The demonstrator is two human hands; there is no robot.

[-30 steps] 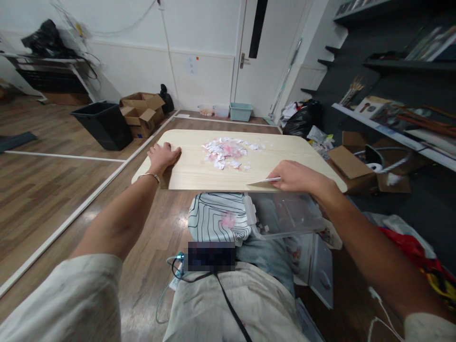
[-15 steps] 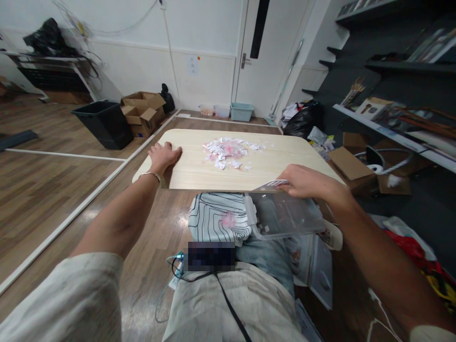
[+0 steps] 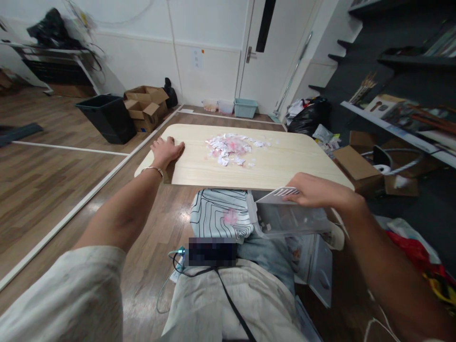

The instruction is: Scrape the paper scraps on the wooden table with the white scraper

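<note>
My left hand lies on the left side of the pale wooden tabletop, fingers spread and holding nothing. A loose heap of torn white paper scraps, stained pink in places, sits near the table's middle. In my right hand is a flat white slotted scraper, at the table's near edge and over a clear plastic container. That container rests by my lap, partly below the tabletop, with a few small scraps in it. A pale blue cloth with black lines and a pink stain covers my knee beside it.
A black bin and cardboard boxes stand on the floor to the left. Light blue and clear tubs sit by the far wall. On the right are an open cardboard box, a black bag and dark shelving.
My right hand has drawn the scraper off the tabletop, down and slightly right, over the clear container. My left hand has stayed on the table. The view has shifted slightly.
</note>
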